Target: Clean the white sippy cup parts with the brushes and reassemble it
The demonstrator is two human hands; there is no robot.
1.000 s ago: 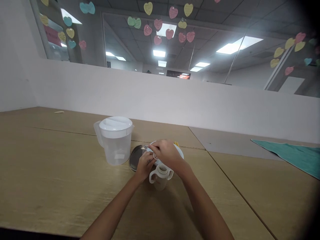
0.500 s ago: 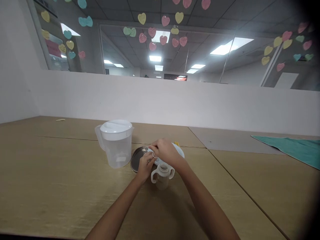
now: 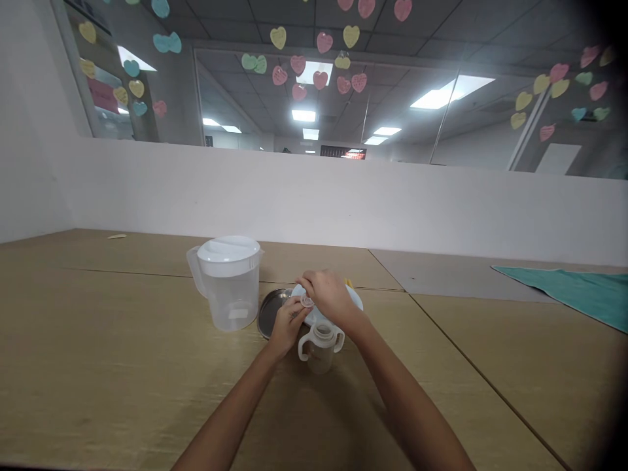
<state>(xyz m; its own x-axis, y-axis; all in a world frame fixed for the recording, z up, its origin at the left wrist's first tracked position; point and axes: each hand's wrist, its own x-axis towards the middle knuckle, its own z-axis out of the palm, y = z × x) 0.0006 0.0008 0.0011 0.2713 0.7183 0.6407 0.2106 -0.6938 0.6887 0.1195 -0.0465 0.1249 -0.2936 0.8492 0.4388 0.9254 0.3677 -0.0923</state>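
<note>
A small round clear-and-white piece (image 3: 307, 301), perhaps the bottle's cap, is between my hands. My left hand (image 3: 286, 324) pinches its near left side. Over it from the right reaches my right hand (image 3: 328, 294), with fingers curled down at its upper edge; the fingertips are partly hidden. Just below my hands stands a clear two-handled baby bottle (image 3: 320, 358), upright and with its mouth uncovered. Behind the hands lies a white plate (image 3: 357, 299), partly covered by my right hand. A round dark metal tray (image 3: 266, 315) is left of the plate.
A clear lidded pitcher (image 3: 234, 297) stands left of the tray. Something yellow (image 3: 349, 283) shows behind the plate. A green cloth (image 3: 579, 288) lies at the far right. A small pale strip (image 3: 117, 236) is at the back left, before the white wall (image 3: 314, 196).
My right fingers have lifted and shifted slightly, so more of the small round piece shows. My left hand stays nearly in place. The bottle stands where it was.
</note>
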